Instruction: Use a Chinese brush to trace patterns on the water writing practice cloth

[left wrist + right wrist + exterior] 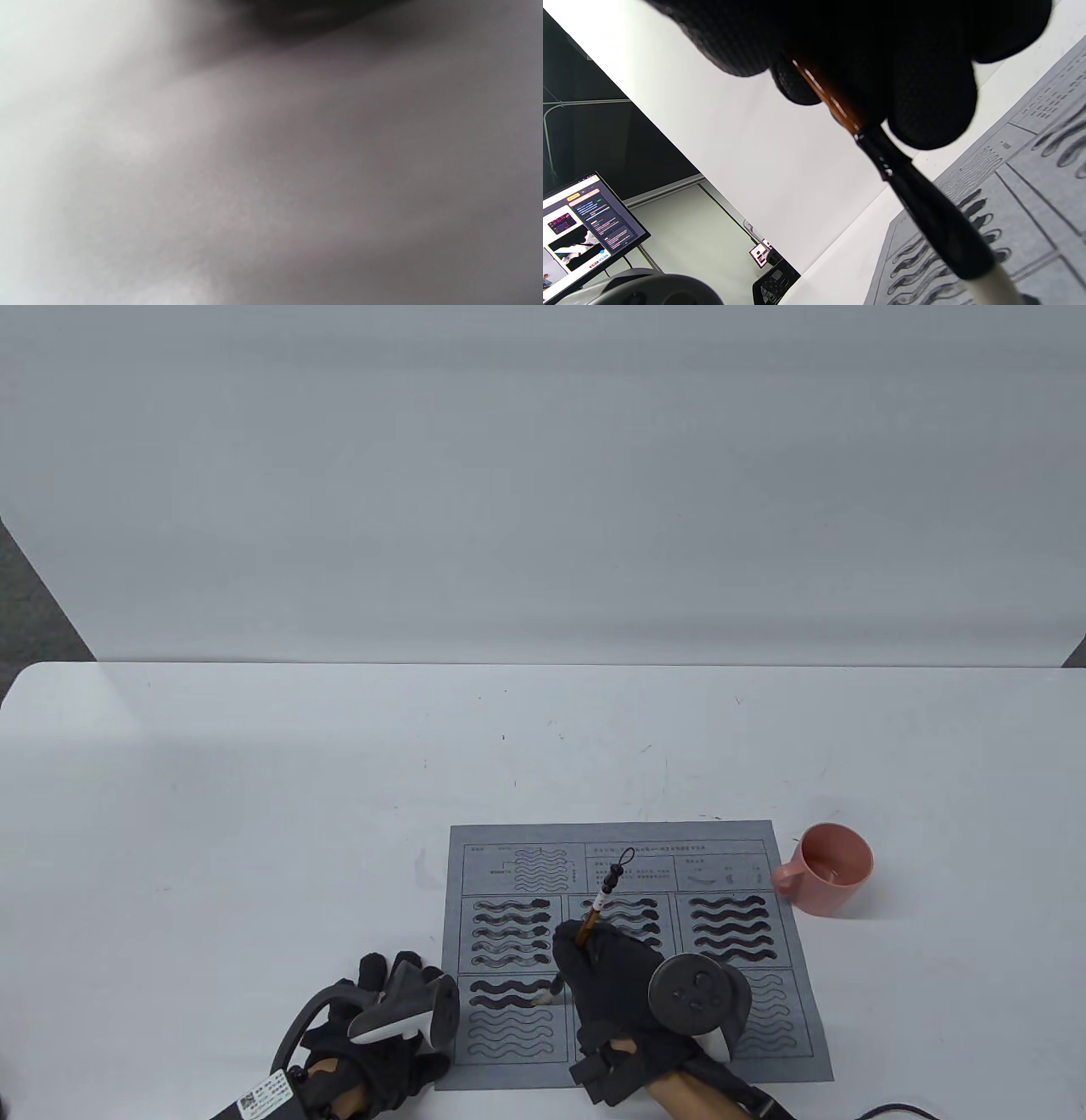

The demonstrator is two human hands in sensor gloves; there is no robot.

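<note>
A grey water writing cloth point(632, 950) with panels of wavy lines lies near the table's front edge; it also shows in the right wrist view point(1022, 199). My right hand point(615, 976) grips a Chinese brush point(594, 912) with a brown shaft, and its pale tip point(543, 997) touches the top wave of the lower left panel. The brush also shows in the right wrist view point(916, 199), held by the gloved fingers point(925, 97). My left hand point(399, 1010) rests on the table at the cloth's left edge. The left wrist view is only a grey blur.
A pink mug point(827, 868) holding water stands just right of the cloth's top corner. The white table point(254, 814) stretches far to the back and left. A monitor point(581, 228) shows off the table in the right wrist view.
</note>
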